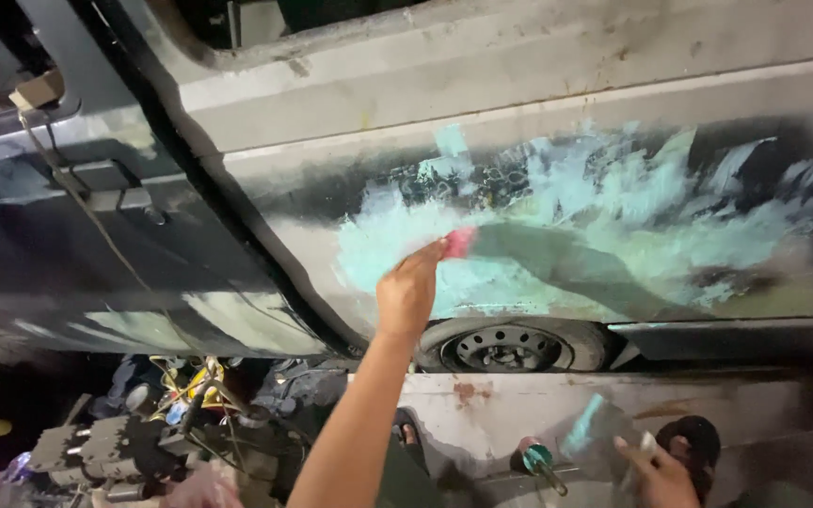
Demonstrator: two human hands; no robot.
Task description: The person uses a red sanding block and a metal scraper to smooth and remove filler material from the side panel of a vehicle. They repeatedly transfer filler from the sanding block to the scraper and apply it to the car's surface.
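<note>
Scene: a grey, weathered car body panel (538, 85) fills the upper frame, smeared at centre with a pale turquoise patch of body filler (557, 235).
Left hand: the left hand (409, 293), arm rising from the bottom centre, presses a small pinkish-red spreader pad (460, 242) against the filler; grip closed on it at the fingertips.
Right hand: the right hand (656, 470), lower right of the frame, holds a small pale flat piece (646, 445); grip closed, its kind too blurred to tell.
Handling: the pad looks light, thin and slightly flexible; likely slippery where smeared, so best pinched along its clean rear edge.
Filler: appears soft and easily marked.
Nearby: a dark steel-rimmed wheel (510, 346) just below the left hand; a teal-capped tool (540, 461) beside the right.
</note>
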